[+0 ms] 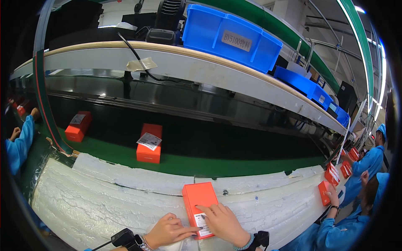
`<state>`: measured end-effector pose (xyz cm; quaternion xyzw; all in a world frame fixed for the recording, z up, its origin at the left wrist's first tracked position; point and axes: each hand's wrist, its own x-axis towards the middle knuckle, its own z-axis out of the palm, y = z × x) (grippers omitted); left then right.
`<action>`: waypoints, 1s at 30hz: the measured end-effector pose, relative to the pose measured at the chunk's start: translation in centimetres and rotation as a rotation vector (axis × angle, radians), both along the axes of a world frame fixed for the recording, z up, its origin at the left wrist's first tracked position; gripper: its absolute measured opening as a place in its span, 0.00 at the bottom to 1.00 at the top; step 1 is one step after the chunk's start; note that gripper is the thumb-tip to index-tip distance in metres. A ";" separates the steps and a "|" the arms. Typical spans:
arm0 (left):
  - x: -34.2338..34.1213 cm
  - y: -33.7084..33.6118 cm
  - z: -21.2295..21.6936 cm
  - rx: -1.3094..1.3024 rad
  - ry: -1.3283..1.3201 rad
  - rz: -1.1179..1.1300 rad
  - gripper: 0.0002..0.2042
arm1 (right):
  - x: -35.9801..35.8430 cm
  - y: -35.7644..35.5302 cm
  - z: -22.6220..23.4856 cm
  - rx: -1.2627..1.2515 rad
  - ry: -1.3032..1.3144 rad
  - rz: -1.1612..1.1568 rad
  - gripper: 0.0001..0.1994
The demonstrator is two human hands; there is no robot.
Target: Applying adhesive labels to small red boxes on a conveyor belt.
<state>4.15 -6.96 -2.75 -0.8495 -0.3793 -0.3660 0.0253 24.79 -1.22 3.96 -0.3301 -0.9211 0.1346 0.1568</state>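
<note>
An orange-red carton (200, 193) lies on the padded white work surface in front of me, with a white printed label (204, 226) on its near end. My left hand (169, 231) is beside the carton's left edge; its index finger is stretched out and touches the label, while the other fingers are partly curled. From the right, my right hand (225, 224) reaches over the carton with fingers spread, fingertips resting on its top and by the label. Neither hand is wrapped round the carton.
Beyond the white work surface (100, 194) runs a green conveyor belt (234, 165) with two orange-red boxes (149, 144) (78, 126), labels on top. Above it, a shelf (201, 62) bears blue bins (232, 37). Co-workers in blue (368, 161) (23, 142) flank me; one at right handles a box (324, 193).
</note>
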 end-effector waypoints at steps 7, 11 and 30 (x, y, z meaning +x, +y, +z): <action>0.3 0.0 0.4 -0.211 -0.051 0.186 0.15 | -0.1 2.2 -2.1 0.524 -0.104 -0.302 0.20; 0.2 0.1 0.5 -0.255 -0.332 0.258 0.12 | -0.4 2.6 -1.3 0.477 -0.066 -0.225 0.19; -0.8 0.7 -0.2 -0.572 -0.719 0.241 0.17 | 10.0 8.0 -5.0 0.369 0.065 -0.493 0.17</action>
